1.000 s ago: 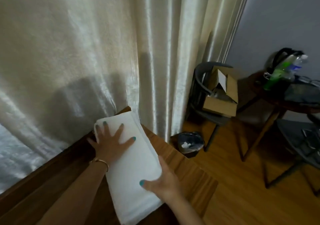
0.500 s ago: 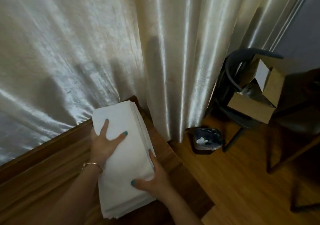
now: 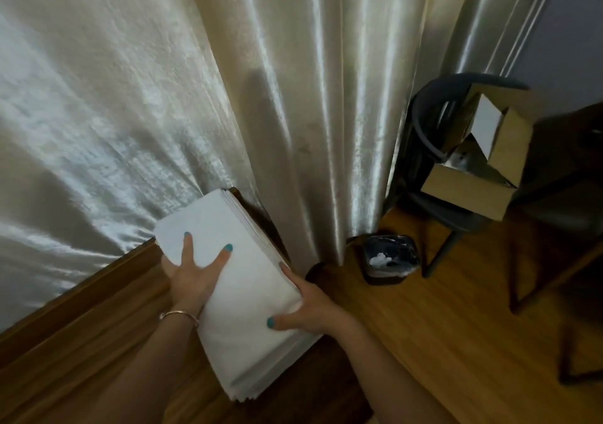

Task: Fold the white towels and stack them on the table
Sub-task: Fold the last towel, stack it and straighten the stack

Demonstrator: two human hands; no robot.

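A stack of folded white towels (image 3: 248, 293) lies on the far right corner of the dark wooden table (image 3: 81, 342), its far end against the curtain. My left hand (image 3: 195, 273) holds the stack's left edge, thumb and a finger spread flat on top. My right hand (image 3: 310, 309) clasps the right side of the stack, thumb on top and fingers along the layered edge. The underside of the stack and most of my fingers are hidden.
A shiny cream curtain (image 3: 228, 97) hangs right behind the table. To the right, on the wooden floor, stand a small dark bin (image 3: 390, 262) and a dark chair (image 3: 456, 215) carrying an open cardboard box (image 3: 473, 182). Another table's legs (image 3: 554, 277) show at the right edge.
My left hand has slid from the top of the stack to its left edge, and my right hand has moved up along the right side. The view has turned down and left.
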